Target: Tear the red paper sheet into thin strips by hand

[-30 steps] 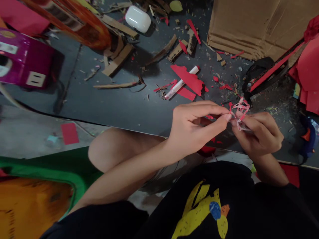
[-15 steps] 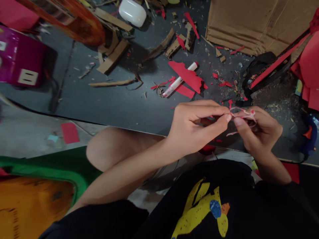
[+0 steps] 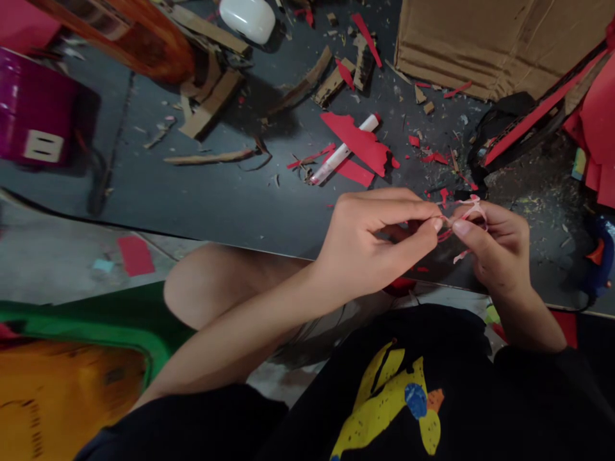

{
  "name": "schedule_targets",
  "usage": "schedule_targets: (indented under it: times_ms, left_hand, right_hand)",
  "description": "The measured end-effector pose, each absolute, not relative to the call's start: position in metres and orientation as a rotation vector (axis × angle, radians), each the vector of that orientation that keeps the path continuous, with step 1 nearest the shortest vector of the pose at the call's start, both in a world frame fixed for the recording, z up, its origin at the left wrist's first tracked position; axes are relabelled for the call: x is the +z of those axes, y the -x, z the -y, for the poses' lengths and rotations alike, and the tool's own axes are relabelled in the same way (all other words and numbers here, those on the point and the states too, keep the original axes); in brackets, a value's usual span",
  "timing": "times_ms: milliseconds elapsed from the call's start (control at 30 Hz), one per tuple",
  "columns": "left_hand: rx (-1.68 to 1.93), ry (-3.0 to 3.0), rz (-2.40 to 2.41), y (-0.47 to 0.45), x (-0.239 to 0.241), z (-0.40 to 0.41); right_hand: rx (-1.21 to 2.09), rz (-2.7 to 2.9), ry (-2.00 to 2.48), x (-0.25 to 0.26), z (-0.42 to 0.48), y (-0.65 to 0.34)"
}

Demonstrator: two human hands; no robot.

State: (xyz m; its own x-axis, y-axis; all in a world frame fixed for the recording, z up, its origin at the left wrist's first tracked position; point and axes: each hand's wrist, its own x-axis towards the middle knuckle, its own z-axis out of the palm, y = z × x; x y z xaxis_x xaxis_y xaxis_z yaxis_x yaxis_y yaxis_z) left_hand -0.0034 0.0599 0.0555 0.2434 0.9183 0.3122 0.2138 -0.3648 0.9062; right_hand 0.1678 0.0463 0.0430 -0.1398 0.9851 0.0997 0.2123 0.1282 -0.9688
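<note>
Close to the table's front edge, my left hand [image 3: 379, 240] pinches one part of a thin, curled pink-and-white strip [image 3: 473, 206] with red bits on it. Thumb and forefinger of my right hand [image 3: 502, 246] grip the same strip, almost touching the left fingertips. Loops of it stick out above and below the right fingers; what it is made of I cannot tell. Beyond the hands a white marker [image 3: 339, 155] with a red cap lies across torn red paper [image 3: 358, 139].
Cardboard scraps [image 3: 211, 105] and red bits litter the dark table [image 3: 216, 198]. A large cardboard sheet [image 3: 461, 48] lies at the back right, a white case [image 3: 247, 19] at the back. An orange bottle [image 3: 158, 48] and purple box [image 3: 36, 109] stand left; a blue tool [image 3: 599, 253] is far right.
My right hand has shifted slightly left and turned. The pink-and-white strip has changed shape between the fingers, its loose end now hanging nearer the right hand.
</note>
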Motion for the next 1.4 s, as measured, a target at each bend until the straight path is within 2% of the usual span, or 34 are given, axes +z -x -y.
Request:
schedule_targets:
  times_ms: [267,467,567,800,867,1400]
  left_hand:
    - [1.297,-2.219,-1.183,0.005,0.048,-0.061]
    - [1.32,-2.202,-1.257,0.011,0.053,-0.069]
    - [1.27,-2.182,-1.235,0.012,0.054,-0.07]
    - [1.12,-1.678,-1.103,0.002,0.055,-0.059]
    - [1.089,-1.532,-1.07,-0.001,0.054,-0.057]
    - [1.181,-1.256,-1.09,-0.009,0.049,-0.054]
  right_hand:
    - [1.203,1.436,1.24,0.04,-0.047,-0.167]
    - [1.142,1.455,1.191,0.04,-0.047,-0.167]
    - [0.987,1.556,1.195,0.043,-0.045,-0.166]
    - [0.207,1.808,1.096,0.045,-0.045,-0.165]
    - [0.071,1.856,1.065,0.043,-0.045,-0.167]
    - [-0.134,2.095,0.934,0.037,-0.042,-0.179]
